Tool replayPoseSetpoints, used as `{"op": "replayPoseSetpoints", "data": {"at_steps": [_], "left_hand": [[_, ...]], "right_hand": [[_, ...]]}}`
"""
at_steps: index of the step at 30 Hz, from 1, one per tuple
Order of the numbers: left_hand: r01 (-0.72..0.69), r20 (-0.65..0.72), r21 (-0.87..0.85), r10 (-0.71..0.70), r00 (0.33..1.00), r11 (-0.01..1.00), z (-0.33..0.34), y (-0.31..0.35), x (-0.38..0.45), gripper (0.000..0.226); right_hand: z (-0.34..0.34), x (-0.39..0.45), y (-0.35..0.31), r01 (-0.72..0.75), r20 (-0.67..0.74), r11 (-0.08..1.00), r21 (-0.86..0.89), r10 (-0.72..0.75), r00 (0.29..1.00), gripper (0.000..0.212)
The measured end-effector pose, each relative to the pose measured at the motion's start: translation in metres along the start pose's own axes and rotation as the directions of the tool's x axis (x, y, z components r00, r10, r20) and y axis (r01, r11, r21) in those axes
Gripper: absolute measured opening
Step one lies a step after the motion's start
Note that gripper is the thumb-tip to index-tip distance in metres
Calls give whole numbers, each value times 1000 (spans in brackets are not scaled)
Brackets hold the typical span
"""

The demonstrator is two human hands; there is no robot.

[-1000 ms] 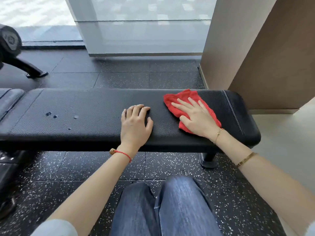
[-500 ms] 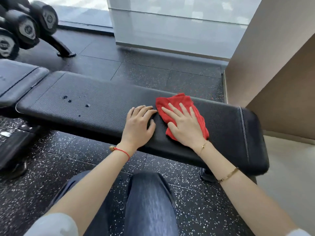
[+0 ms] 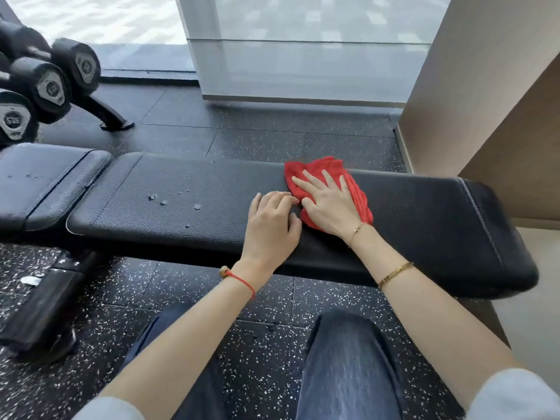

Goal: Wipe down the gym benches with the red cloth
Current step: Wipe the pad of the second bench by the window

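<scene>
A long black padded bench (image 3: 424, 213) runs across in front of me. The crumpled red cloth (image 3: 315, 168) lies on its top, right of the middle, near the far edge. My right hand (image 3: 328, 204) presses flat on the cloth with fingers spread. My left hand (image 3: 269, 228) rests palm down on the bare pad just left of it, fingers curled, thumb almost touching the right hand. Several water drops (image 3: 155, 197) sit on the pad further left.
A second black pad (image 3: 45, 177) with a few drops adjoins the bench on the left. A dumbbell rack (image 3: 51, 86) stands at the far left. A beige wall (image 3: 485, 101) rises at the right, a glass panel (image 3: 303, 56) behind. My knees are below on speckled flooring.
My right hand has slid the cloth leftward along the bench until it sits beside my left hand. The view has swung left, bringing the dumbbells and second pad into sight.
</scene>
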State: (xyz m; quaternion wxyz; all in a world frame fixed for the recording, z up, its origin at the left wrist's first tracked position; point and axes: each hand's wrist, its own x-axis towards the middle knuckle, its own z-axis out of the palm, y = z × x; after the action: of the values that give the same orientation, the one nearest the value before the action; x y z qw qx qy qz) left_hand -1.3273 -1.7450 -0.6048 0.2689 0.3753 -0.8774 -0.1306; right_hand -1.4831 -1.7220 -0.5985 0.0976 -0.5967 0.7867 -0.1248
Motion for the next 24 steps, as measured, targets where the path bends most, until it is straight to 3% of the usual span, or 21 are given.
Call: {"op": "replayPoseSetpoints", "data": {"at_steps": [5, 11, 13, 20, 24], "left_hand": [[-102, -109, 103, 113, 987, 989, -58, -84, -9, 26], [-55, -118, 182, 78, 990, 982, -108, -189, -3, 28], [-35, -131, 186, 60, 989, 982, -119, -214, 4, 29], [51, -56, 136, -44, 997, 989, -127, -273, 13, 30], [38, -14, 87, -36, 999, 996, -124, -285, 16, 31]], "right_hand": [[14, -36, -23, 111, -12, 994, -11, -112, 994, 58], [21, 9, -55, -180, -51, 983, 32, 182, 982, 52], [26, 29, -82, -214, -47, 976, 37, 215, 975, 52], [66, 18, -188, 57, -9, 997, -54, -58, 998, 57], [57, 1, -161, -79, -54, 996, -27, 78, 996, 57]]}}
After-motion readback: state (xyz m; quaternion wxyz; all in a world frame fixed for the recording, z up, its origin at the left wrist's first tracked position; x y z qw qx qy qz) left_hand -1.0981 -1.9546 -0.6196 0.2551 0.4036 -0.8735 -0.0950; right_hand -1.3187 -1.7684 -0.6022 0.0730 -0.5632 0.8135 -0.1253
